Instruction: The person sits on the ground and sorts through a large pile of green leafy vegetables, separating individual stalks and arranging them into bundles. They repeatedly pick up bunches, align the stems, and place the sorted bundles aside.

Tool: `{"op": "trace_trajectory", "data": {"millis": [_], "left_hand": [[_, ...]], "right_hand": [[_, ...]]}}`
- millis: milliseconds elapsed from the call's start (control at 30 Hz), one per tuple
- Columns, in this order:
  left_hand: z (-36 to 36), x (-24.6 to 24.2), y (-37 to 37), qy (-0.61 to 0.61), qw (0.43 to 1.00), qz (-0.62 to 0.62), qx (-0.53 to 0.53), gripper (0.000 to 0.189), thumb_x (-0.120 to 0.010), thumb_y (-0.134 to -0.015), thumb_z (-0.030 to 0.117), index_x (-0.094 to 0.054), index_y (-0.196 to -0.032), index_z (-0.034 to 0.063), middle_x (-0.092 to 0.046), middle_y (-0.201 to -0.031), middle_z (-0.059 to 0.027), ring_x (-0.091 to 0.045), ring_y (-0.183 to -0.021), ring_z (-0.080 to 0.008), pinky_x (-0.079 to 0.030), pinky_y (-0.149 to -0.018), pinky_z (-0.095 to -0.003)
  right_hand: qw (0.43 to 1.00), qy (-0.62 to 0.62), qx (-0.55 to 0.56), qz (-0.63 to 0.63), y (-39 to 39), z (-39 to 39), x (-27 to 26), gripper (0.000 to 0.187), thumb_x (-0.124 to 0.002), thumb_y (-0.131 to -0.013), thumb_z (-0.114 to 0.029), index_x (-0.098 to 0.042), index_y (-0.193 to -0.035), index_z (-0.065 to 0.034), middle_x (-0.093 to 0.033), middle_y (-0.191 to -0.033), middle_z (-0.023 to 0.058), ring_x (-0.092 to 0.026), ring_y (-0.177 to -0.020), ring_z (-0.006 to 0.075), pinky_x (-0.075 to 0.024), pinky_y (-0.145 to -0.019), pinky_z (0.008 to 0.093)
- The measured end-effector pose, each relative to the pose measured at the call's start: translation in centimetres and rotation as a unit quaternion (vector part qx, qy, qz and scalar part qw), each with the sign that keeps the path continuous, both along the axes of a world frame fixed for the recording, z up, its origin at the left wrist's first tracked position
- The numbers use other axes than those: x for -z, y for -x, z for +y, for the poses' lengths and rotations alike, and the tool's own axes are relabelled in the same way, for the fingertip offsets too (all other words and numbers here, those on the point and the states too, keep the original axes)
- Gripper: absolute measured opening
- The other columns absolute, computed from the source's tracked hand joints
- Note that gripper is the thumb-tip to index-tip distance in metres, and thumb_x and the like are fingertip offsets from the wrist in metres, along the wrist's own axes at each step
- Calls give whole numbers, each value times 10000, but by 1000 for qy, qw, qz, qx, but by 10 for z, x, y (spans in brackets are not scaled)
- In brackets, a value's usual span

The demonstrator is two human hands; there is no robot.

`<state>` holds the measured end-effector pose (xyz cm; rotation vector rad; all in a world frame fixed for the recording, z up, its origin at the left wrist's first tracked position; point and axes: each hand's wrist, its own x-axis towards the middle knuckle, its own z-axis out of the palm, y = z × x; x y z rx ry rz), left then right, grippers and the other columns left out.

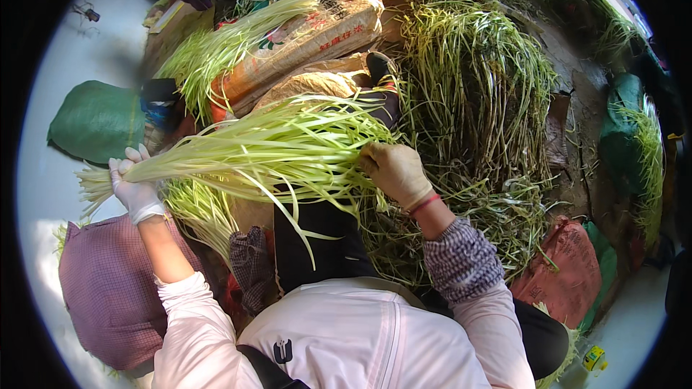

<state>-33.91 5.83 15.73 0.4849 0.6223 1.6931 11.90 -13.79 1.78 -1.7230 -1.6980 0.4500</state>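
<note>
A thick bunch of pale green chive-like leaves [270, 146] stretches across in front of me above my lap. Gloved in thin white, my left hand [135, 186] grips it near its whitish stem ends, which stick out to the left. At the leafy end on the right, my right hand [397, 173], in a yellowish glove, has its fingers curled in against the leaf tips. Whether leaves are pinched inside those fingers is hidden. Another bunch of pale leaves [203, 208] lies below the held one, beside my left forearm.
A tall heap of untrimmed leaves [476, 75] with brownish stems stands at right, loose trimmings [486, 216] below it. A filled woven sack [346, 16] carries more leaves [243, 38]. Around me are a green sack [97, 121], a purple checked cloth [113, 292] and a red bag [567, 270].
</note>
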Motion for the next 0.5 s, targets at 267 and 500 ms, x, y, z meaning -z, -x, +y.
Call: {"op": "trace_trajectory", "data": {"millis": [267,500], "left_hand": [[-5,13,-81,23,998,44,-36,277,-545,-959,231,-446,-735,101,-392,-573,2,-559,-775,-202,-429,-1024,-464],[-7,14,-112,91,995,30,-42,185,-594,-939,204,-511,-803,110,-397,-597,12,-599,-754,-225,-487,-946,-495]], "right_hand": [[960,172,10,-219,-17,51,21,167,-576,-811,-162,-702,-847,-59,-699,-804,161,-696,-765,337,-544,-610,442],[934,231,-35,-269,-34,55,48,207,-601,-807,-209,-727,-863,-55,-704,-832,171,-702,-775,328,-550,-612,439]]}}
